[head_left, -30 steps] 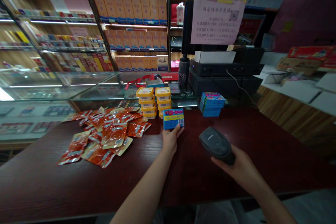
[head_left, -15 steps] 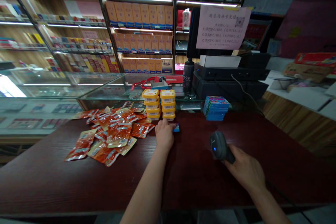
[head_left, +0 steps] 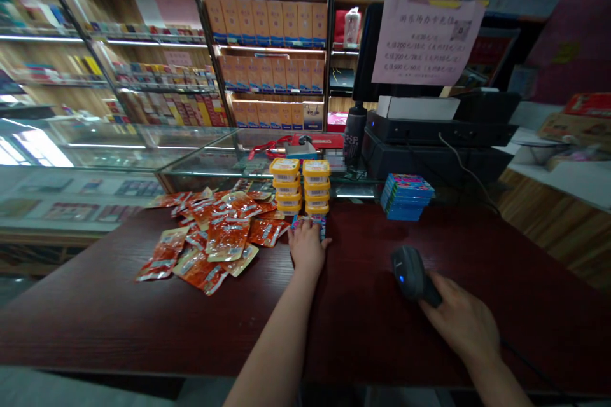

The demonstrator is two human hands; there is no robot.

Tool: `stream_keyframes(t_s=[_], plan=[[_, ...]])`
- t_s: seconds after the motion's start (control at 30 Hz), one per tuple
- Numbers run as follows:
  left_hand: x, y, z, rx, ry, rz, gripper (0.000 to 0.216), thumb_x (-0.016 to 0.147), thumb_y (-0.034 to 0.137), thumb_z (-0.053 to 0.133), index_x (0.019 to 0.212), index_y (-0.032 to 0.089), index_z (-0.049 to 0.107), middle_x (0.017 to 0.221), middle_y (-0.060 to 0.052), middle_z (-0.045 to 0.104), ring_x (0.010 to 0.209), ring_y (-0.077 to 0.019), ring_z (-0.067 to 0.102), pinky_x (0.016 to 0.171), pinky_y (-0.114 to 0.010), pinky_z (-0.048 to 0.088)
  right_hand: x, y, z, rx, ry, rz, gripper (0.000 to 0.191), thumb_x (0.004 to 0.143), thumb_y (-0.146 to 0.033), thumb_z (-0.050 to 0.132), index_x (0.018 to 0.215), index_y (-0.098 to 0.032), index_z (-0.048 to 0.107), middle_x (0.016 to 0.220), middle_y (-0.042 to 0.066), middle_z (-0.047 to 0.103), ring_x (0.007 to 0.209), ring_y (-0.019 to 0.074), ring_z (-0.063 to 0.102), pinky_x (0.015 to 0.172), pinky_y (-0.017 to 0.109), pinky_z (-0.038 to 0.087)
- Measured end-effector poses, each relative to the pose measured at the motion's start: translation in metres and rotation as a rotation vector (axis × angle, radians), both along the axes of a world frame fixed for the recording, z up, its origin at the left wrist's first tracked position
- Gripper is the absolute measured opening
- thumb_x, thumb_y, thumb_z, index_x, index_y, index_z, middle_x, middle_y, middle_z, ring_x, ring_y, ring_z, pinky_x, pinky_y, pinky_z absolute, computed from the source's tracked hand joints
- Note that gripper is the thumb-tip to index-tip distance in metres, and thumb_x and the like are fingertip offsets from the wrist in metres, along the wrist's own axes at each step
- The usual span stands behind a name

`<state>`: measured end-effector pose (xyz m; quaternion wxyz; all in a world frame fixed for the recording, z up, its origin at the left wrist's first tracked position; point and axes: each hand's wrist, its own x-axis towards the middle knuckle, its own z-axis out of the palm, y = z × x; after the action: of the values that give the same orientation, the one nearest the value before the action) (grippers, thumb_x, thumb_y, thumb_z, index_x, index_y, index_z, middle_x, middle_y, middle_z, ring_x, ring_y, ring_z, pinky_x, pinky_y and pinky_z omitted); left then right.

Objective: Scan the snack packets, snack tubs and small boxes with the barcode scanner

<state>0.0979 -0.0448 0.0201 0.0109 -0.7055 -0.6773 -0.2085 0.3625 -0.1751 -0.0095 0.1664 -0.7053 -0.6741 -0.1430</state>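
Observation:
My left hand (head_left: 308, 248) lies over a flat blue box (head_left: 323, 226), thumb out to the side and fingers stretched across it; the hand covers most of the box. Just behind stand two stacks of yellow-lidded tubs (head_left: 316, 187). A loose pile of orange snack pouches (head_left: 229, 236) spreads to the left of that hand. My right hand (head_left: 465, 318) is wrapped around the handle of a dark barcode scanner (head_left: 409, 272), which has a blue light and is held above the counter. Beyond the scanner stands a stack of similar blue boxes (head_left: 407, 197).
The dark wooden counter (head_left: 191, 331) meets a glass display case (head_left: 200, 156) at the back. A monitor with a paper sign (head_left: 424, 44) stands above black register equipment (head_left: 434, 133). The scanner's cable trails to the lower right. Shelves of boxed goods line the wall.
My left hand has shifted from pinching the blue box's side to lying across it, and the box now sits against the front of the tubs. The scanner stays in my right hand.

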Motion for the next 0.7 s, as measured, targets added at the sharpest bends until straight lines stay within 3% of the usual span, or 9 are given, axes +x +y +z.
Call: stream_keyframes(t_s=[0.2,0.5,0.6,0.7], plan=[[-0.008,0.003,-0.002,0.028,-0.024,0.087,0.037,0.075,0.042,0.069,0.108,0.028,0.064,0.128,-0.008,0.058,0.124,-0.0317,0.043,0.106,-0.054,0.022,0.003,0.000,-0.002,-0.022,-0.011,-0.006,0.033,0.086,-0.034,0.045,0.113,-0.022,0.059,0.107,0.006,0.070,0.080,0.0224,0.068,0.063,0.032,0.048],[0.000,-0.004,0.003,0.064,0.046,0.136,0.042,0.077,0.046,0.065,0.112,0.023,0.062,0.125,-0.013,0.057,0.126,-0.0331,0.040,0.107,-0.057,0.021,-0.008,-0.003,0.010,-0.060,0.021,-0.039,0.030,0.087,-0.034,0.046,0.112,-0.024,0.058,0.102,0.003,0.071,0.078,0.0216,0.068,0.062,0.032,0.046],[0.008,-0.006,0.007,0.163,0.063,0.016,0.035,0.079,0.039,0.064,0.110,0.024,0.063,0.127,-0.012,0.054,0.125,-0.0310,0.041,0.109,-0.053,0.022,-0.008,-0.002,0.012,-0.055,0.059,-0.043,0.028,0.086,-0.034,0.049,0.110,-0.026,0.059,0.100,0.002,0.071,0.078,0.0207,0.068,0.061,0.031,0.044],[0.023,-0.006,0.011,0.190,0.039,-0.177,0.027,0.081,0.028,0.061,0.107,0.022,0.064,0.124,-0.010,0.055,0.120,-0.0271,0.045,0.106,-0.045,0.032,-0.008,-0.001,0.013,-0.060,0.077,-0.053,0.026,0.085,-0.031,0.051,0.108,-0.026,0.060,0.095,0.002,0.071,0.076,0.0205,0.068,0.060,0.030,0.043]])
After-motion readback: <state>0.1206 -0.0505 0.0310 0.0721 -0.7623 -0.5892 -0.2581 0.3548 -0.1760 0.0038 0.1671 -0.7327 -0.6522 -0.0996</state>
